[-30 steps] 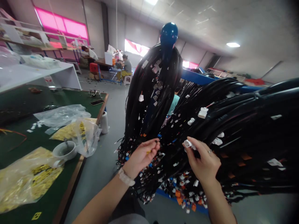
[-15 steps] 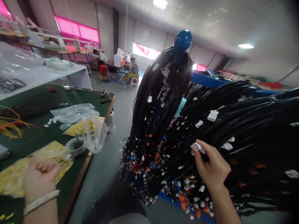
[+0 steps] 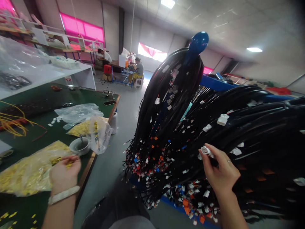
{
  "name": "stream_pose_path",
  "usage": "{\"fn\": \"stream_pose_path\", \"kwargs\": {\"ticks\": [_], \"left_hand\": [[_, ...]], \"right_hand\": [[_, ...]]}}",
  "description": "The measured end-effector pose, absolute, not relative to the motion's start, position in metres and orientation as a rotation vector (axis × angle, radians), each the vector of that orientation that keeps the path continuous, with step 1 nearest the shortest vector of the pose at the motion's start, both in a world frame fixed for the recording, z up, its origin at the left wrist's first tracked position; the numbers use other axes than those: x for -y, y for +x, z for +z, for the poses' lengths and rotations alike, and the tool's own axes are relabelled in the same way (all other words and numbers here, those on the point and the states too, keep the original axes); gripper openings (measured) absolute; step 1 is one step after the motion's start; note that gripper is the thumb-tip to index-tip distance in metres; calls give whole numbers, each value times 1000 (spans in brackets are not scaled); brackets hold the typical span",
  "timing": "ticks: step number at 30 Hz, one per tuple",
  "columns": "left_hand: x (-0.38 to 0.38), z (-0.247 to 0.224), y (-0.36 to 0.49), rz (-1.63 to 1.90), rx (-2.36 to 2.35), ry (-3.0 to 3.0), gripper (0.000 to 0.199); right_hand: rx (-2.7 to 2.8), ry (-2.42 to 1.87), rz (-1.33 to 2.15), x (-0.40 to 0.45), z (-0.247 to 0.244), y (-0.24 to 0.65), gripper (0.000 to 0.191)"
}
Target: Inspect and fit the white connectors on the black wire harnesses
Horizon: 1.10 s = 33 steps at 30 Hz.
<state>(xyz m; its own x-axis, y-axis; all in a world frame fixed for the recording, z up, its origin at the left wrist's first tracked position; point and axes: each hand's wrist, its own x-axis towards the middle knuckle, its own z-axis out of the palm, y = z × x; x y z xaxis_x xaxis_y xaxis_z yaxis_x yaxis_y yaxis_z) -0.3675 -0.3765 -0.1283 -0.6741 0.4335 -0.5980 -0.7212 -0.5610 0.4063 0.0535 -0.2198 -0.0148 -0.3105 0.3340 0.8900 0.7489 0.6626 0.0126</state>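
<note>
My right hand (image 3: 220, 168) pinches a white connector (image 3: 205, 150) between thumb and fingers, in front of a large hanging mass of black cable harnesses (image 3: 257, 127). White, orange and blue connectors dangle from their ends. On the left, my left hand (image 3: 65, 171), with a pale band at the wrist, is over the edge of a clear bag of small yellow parts (image 3: 30, 171) on the green table. Its fingers are curled together, with some yellow between them; exactly what they hold is too small to tell. Just beyond it stands a white cup (image 3: 79, 146).
The green table (image 3: 19, 210) also carries a second bag of yellow parts (image 3: 81, 127), yellow wires (image 3: 14, 122), a phone (image 3: 110, 102) and a white shelf (image 3: 78, 71). A blue rack (image 3: 216, 83) bears the harnesses. Two people sit at benches farther back.
My left hand has moved right and slightly up, from over the bag toward its edge near the cup. My right hand still pinches the white connector. The view has shifted slightly.
</note>
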Motion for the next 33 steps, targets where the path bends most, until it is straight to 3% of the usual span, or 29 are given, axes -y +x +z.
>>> {"fn": "stream_pose_path", "kwargs": {"ticks": [6,14,24,33], "left_hand": [[302,-108,-253,1856,-761,-427,28],[270,-66,-139,1328,-395,99,15],[242,-36,-95,1146,-352,209,23],[237,-39,-96,1143,-318,279,13]], "right_hand": [[1884,-863,-555,222,-17,54,27],[1894,-844,-553,220,-20,58,24],[1928,-862,-524,218,-24,64,27],[1922,-886,-523,219,-24,64,25]]}}
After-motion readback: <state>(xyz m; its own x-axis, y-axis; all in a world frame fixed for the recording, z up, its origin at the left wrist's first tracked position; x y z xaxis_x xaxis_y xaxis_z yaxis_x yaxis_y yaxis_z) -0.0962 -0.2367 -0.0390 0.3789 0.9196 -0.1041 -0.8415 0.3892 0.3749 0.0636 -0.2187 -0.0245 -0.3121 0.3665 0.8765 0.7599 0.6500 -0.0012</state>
